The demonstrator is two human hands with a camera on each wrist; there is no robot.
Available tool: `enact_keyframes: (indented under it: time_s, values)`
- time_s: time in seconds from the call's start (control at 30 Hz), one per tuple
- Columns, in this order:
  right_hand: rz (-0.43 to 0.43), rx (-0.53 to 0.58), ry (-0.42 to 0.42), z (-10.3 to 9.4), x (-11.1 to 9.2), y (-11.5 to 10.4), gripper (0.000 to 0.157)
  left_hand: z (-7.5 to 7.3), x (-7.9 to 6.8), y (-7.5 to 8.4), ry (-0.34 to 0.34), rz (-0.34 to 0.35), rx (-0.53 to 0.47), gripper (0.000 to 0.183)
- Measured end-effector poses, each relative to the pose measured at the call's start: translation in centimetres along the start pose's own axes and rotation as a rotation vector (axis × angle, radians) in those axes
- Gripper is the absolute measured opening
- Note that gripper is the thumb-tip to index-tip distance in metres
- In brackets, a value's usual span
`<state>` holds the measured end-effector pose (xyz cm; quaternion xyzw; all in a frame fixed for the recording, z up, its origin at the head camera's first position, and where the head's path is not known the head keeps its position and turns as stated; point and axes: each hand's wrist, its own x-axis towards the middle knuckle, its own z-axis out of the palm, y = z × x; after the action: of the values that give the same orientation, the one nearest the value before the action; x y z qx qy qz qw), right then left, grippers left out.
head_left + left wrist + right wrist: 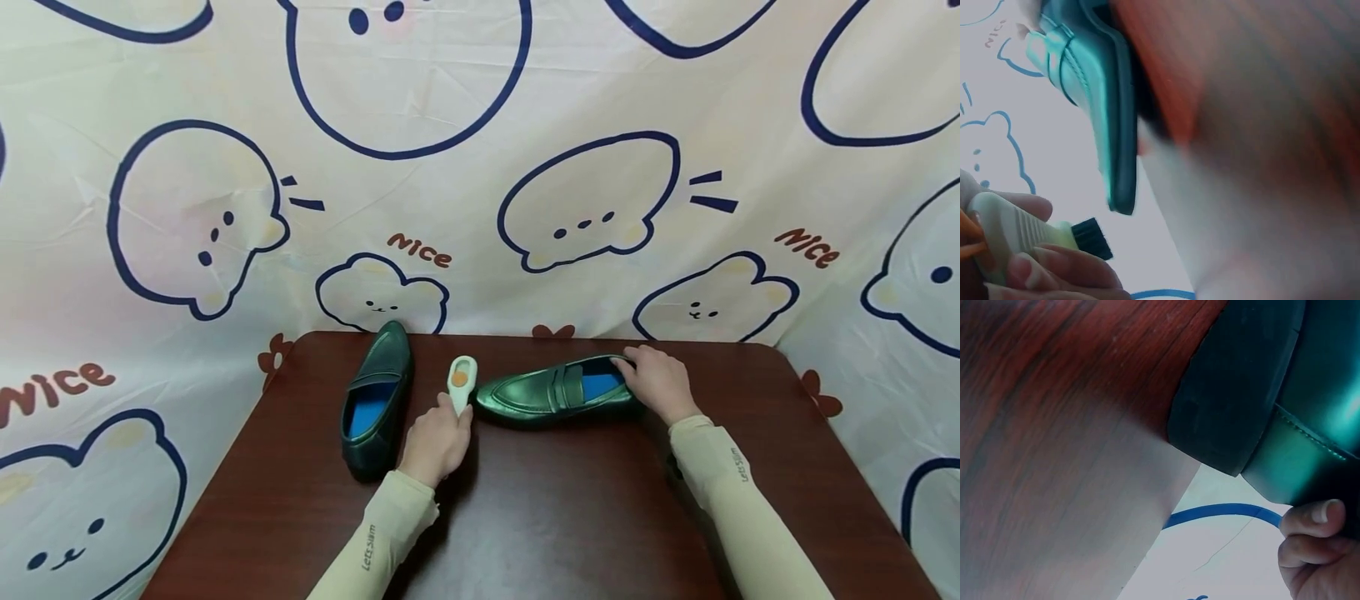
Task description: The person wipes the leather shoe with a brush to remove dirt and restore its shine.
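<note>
My left hand (437, 442) grips a small brush with a pale handle (462, 379) bearing an orange patch. Dark, short bristles (1092, 239) stick out past the fingers in the left wrist view. Just right of the brush, a shiny green loafer (528, 396) points its toe left, close to the brush. At its heel end my right hand (662, 383) pinches the rim of the opening; a blue insole (600, 385) shows inside. The right wrist view shows the black heel (1235, 387) of this shoe. Whether its sole touches the table cannot be told.
A second green loafer (390, 358) stands left of my left hand, toe toward the back. Both shoes are on a dark brown table (555, 508) near its far edge. A pale cloth (450, 192) with bear drawings hangs behind and at the sides.
</note>
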<state>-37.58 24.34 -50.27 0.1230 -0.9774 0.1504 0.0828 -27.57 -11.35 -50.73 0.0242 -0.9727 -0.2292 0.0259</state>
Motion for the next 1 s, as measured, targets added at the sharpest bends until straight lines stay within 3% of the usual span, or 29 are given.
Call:
enact_keyframes:
  time_s: [0.1, 0.23, 0.4, 0.67, 0.9, 1.0]
  values:
    - [0.017, -0.008, 0.0, 0.0, -0.2, 0.1, 0.042, 0.3, 0.0, 1.4, -0.021, 0.057, -0.032, 0.041]
    - [0.026, -0.01, -0.01, 0.0, -0.2, 0.0, 0.044, 1.4, -0.2, 3.2, -0.12, 0.142, -0.112, 0.042]
    - [0.016, -0.005, -0.028, 0.1, 0.1, -0.3, 0.043, 2.8, -0.4, 4.2, -0.231, 0.166, -0.182, 0.044]
    - [0.038, 0.005, -0.041, -0.1, -0.2, -0.3, 0.043, 3.6, 0.4, 5.3, -0.27, 0.19, -0.238, 0.047]
    - [0.033, 0.013, -0.036, 0.0, -0.1, -0.3, 0.04, 3.8, 0.2, 4.5, -0.204, 0.162, -0.123, 0.051]
    - [0.033, 0.011, -0.033, 0.0, 0.1, -0.2, 0.037, 3.5, -0.1, 4.0, -0.164, 0.151, -0.054, 0.042]
